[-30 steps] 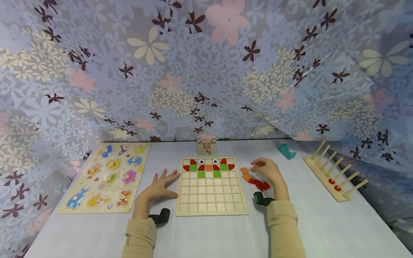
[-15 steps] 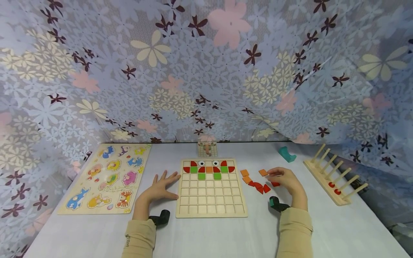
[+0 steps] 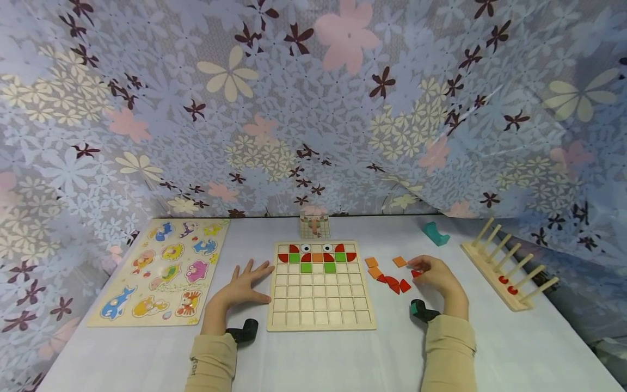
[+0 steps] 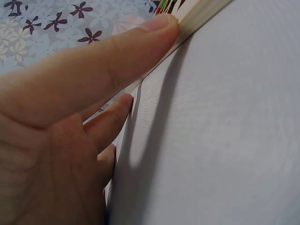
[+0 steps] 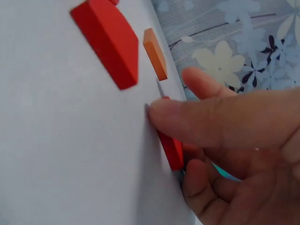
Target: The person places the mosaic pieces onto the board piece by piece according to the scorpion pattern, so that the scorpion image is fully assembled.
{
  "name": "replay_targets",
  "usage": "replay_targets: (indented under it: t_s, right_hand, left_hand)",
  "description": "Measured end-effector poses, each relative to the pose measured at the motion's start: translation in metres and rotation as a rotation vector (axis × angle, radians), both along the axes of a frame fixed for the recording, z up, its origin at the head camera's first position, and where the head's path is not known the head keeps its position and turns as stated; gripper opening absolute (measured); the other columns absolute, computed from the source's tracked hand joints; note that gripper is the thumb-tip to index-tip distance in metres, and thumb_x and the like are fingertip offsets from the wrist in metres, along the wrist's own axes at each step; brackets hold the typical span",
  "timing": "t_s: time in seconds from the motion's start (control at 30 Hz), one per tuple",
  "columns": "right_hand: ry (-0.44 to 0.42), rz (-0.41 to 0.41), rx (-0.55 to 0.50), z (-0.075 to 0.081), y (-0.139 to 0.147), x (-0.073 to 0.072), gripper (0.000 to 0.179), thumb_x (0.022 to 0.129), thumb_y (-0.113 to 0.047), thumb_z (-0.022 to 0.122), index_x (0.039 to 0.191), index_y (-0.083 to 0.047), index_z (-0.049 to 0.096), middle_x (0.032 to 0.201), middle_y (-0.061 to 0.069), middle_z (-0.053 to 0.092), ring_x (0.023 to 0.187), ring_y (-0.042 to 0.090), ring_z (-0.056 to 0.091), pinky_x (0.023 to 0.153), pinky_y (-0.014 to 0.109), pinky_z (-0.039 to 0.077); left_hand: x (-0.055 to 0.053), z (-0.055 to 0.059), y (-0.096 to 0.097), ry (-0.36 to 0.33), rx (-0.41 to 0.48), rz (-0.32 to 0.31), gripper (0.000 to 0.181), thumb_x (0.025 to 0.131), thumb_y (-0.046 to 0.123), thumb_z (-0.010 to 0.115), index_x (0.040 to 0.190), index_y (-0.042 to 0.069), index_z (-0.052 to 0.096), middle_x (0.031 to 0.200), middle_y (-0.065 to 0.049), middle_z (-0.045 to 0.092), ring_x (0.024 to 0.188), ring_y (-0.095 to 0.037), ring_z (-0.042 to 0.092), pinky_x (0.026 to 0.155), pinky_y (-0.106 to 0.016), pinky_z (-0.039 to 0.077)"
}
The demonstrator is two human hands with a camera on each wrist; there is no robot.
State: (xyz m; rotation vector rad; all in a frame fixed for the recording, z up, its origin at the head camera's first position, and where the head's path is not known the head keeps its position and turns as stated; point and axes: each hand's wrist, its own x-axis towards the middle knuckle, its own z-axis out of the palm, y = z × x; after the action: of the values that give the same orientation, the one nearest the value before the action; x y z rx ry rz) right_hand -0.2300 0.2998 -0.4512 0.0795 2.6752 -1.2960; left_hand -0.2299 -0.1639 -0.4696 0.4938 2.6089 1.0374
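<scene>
My left hand lies with spread fingers at the left edge of a wooden grid board; thumb tip and index fingertip touch that edge. Red, green, orange and eye-printed tiles fill parts of the board's upper rows. To the right of the board my right hand pinches a red tile between thumb and fingers, low over the table. An orange tile lies just left of its fingertips. Several more red tiles and orange tiles lie between this hand and the board.
A picture card stands behind the board. On the left lies a sea-animal puzzle board. A teal curved block and a wooden peg rack with red beads are at the right. Flowered cloth hangs behind the table.
My right hand has moved right, away from the tiles beside the board, leaving an orange tile apart from the others. It then took hold of a red tile. The left hand has stayed put.
</scene>
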Motion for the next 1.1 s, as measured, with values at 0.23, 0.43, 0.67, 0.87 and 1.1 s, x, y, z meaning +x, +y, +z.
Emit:
replay_targets:
  t_s: [0.23,0.43,0.67,0.87,1.1]
  right_hand:
    - [0.007,-0.045,0.054,0.002,-0.004,-0.003,0.044,0.067,0.012,0.063,0.111,0.009,0.056,0.100,0.024,0.057,0.090,0.032,0.053,0.078,0.042,0.045]
    - [-0.023,-0.097,0.097,0.003,-0.004,-0.004,0.042,0.068,0.009,0.067,0.109,0.006,0.059,0.088,0.014,0.059,0.083,0.026,0.052,0.074,0.036,0.043]
    - [-0.019,-0.063,0.055,0.006,-0.013,-0.007,0.031,0.074,0.003,0.067,0.105,0.006,0.063,0.084,0.011,0.060,0.079,0.022,0.053,0.067,0.027,0.046]
    - [-0.001,-0.050,0.030,0.014,-0.036,-0.011,0.029,0.081,-0.008,0.067,0.107,0.004,0.062,0.093,0.013,0.059,0.084,0.024,0.051,0.071,0.031,0.047]
    - [0.044,-0.017,-0.036,0.016,-0.062,-0.018,0.026,0.086,-0.015,0.065,0.106,0.001,0.063,0.096,0.013,0.057,0.084,0.023,0.053,0.072,0.034,0.049]
  left_hand:
    - [-0.001,-0.001,0.000,0.003,0.000,-0.006,0.084,0.067,0.024,0.079,0.140,0.008,0.040,0.150,-0.014,0.024,0.139,-0.042,-0.004,0.107,-0.058,-0.015]
    - [-0.002,0.000,0.000,0.003,-0.007,-0.002,0.084,0.068,0.024,0.079,0.140,0.008,0.040,0.151,-0.013,0.024,0.139,-0.041,-0.005,0.107,-0.057,-0.015]
    - [-0.003,-0.001,0.001,0.008,-0.006,0.007,0.083,0.067,0.024,0.079,0.140,0.009,0.041,0.150,-0.013,0.025,0.139,-0.042,-0.004,0.107,-0.057,-0.014]
    - [-0.003,-0.001,0.001,0.006,-0.002,0.003,0.083,0.068,0.024,0.078,0.140,0.009,0.040,0.151,-0.013,0.024,0.139,-0.041,-0.004,0.107,-0.057,-0.014]
    - [-0.002,-0.002,0.001,0.004,-0.005,0.003,0.084,0.067,0.024,0.079,0.140,0.009,0.041,0.150,-0.013,0.025,0.139,-0.041,-0.003,0.107,-0.057,-0.014]
